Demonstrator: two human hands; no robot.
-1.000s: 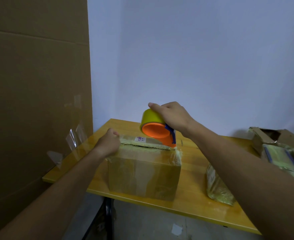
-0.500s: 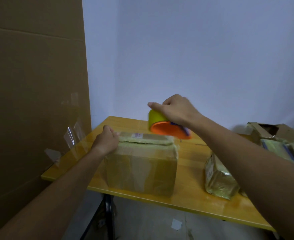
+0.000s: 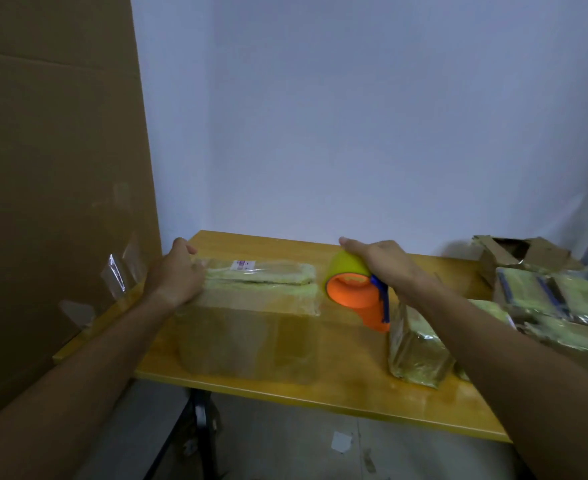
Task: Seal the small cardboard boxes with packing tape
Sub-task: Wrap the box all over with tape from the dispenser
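Observation:
A small cardboard box (image 3: 251, 341), wrapped in shiny yellowish tape, stands near the front left of the yellow table (image 3: 337, 386). My left hand (image 3: 176, 275) grips the left end of its top, fingers bent over the edge. My right hand (image 3: 386, 265) holds a tape dispenser (image 3: 351, 292) with an orange body, a yellow roll and a blue blade guard. The dispenser sits low, just right of the box's top right corner, close to the table. A taped seam runs along the box top.
Another taped box (image 3: 417, 351) stands right of the dispenser, under my right forearm. Several taped packages (image 3: 555, 299) and an open cardboard box (image 3: 521, 251) lie at the far right. A tall cardboard sheet (image 3: 53, 168) with loose tape strips (image 3: 115, 275) walls the left side.
My right hand has carried the dispenser off the box top, rightward and down beside the box. My left hand stays on the left end of the box.

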